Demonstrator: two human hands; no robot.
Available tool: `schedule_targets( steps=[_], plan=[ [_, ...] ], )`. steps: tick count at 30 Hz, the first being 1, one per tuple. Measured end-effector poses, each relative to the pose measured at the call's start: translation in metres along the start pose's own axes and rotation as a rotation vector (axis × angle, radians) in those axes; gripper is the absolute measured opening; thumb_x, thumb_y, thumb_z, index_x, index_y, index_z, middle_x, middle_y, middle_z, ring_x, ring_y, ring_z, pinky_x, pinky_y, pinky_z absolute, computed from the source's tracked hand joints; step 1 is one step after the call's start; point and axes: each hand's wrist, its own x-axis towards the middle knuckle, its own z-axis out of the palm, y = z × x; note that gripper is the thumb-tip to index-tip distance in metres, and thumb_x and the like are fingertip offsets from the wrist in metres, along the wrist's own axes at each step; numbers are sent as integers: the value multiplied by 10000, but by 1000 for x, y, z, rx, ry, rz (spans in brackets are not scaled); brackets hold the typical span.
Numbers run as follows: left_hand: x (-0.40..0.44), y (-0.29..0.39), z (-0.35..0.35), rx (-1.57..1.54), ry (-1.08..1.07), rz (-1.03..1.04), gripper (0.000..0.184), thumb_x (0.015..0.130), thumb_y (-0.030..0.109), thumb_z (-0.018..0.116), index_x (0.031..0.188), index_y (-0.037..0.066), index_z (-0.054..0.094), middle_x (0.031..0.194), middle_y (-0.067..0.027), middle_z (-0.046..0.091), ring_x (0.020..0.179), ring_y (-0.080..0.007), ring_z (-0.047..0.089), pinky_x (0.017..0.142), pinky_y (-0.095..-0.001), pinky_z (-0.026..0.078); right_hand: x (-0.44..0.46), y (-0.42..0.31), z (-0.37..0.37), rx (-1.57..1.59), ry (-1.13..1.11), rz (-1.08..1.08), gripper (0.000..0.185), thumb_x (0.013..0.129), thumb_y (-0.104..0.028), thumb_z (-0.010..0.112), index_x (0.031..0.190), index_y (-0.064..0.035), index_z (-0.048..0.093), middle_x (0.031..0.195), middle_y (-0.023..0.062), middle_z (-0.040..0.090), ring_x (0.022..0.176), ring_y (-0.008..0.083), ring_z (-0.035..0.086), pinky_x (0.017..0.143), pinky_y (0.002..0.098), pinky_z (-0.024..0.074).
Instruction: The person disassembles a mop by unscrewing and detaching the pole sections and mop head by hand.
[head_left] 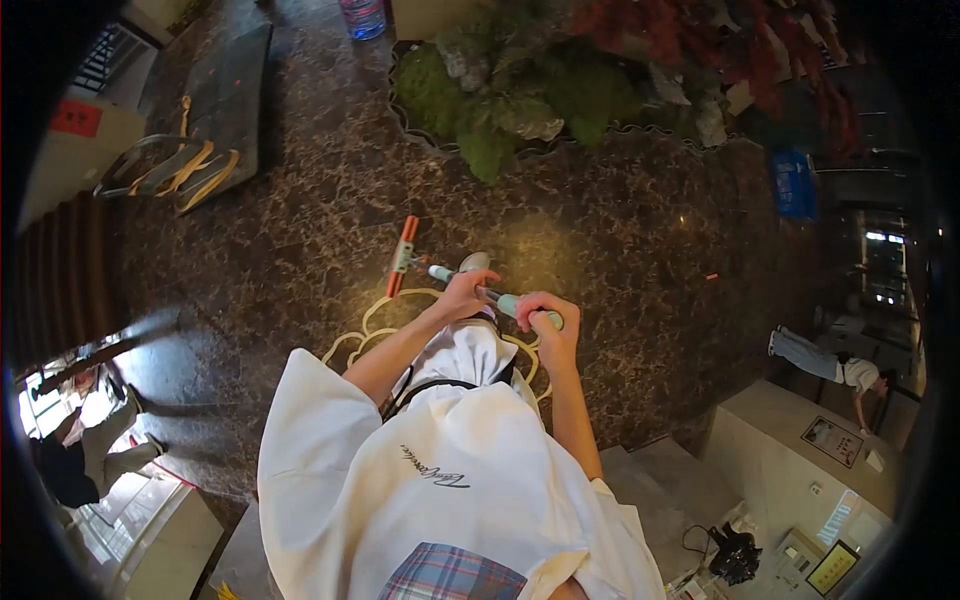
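Observation:
A squeegee (403,257) with an orange-edged head and a mint-green and grey handle is held across the front of my body. Its head points to the left, above the dark marbled floor. My left hand (466,294) wraps round the middle of the handle. Near the handle's rear end, my right hand (546,312) grips the mint-green part. One light shoe (475,262) shows just beyond my left hand.
A flat trolley (225,100) with yellow straps on its handle stands upper left. Ahead is a mossy planter (430,85), with a blue-tinted bottle (363,17) beside it. A blue container (794,185) and a counter (760,425) are right. People stand at both sides.

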Motion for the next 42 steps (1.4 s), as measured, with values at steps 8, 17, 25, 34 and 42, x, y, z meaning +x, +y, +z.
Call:
schedule_targets(
  steps=[8,17,25,34,42],
  plan=[
    [82,46,10,-14,-34,-110,274,764,19,508,1006,73,623,636,-121,560,599,-204,555,558,-322,420,92,-8,-72,100,-17,69,135,666,-59,509,694,54,576,631,98,538,564,152,473,685,309,432],
    [98,40,-6,57,-91,-150,156,654,73,651,807,82,676,556,-92,517,530,-177,505,513,-322,397,119,-19,-69,115,-189,39,163,668,-103,575,680,58,598,639,114,579,625,203,521,646,334,429],
    [89,100,-18,120,-179,-309,229,549,55,696,776,49,671,628,-106,605,573,-181,570,562,-308,451,106,-37,-87,204,-365,-112,88,705,-53,557,672,27,573,673,101,592,646,207,554,647,333,443],
    [113,124,52,196,-30,-221,265,512,92,709,768,47,663,614,-81,582,566,-152,528,544,-298,419,104,-50,-180,229,-510,-189,58,710,-15,538,692,16,583,673,99,580,642,206,538,637,327,430],
    [178,127,166,307,-182,-196,216,602,81,671,814,40,676,695,-149,637,669,-271,642,605,-325,471,86,-25,-306,166,-311,-137,106,697,-91,561,678,7,595,650,71,582,638,154,527,633,295,433]
  ],
)
